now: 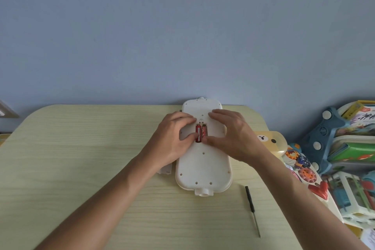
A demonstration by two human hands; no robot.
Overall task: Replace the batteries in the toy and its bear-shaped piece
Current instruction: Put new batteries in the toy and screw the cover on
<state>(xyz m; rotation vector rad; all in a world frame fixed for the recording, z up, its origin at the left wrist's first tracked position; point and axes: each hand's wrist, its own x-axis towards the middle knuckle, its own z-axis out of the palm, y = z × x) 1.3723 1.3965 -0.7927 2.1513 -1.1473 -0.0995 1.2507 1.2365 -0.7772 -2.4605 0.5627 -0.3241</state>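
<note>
Batteries [200,133] are pinched in the toy [203,160] bay between left hand [176,138] and right hand [233,135] thumbs; neither is fully grasped. Slippage or reversed polarity is judged possible.

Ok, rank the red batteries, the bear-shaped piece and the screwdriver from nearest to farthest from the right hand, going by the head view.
1. Red batteries: in the toy's open compartment, touched by the right hand.
2. Bear-shaped piece: just right of that hand's wrist, at the table's edge.
3. Screwdriver: lying on the table, nearer the person, clearly farthest.
</note>
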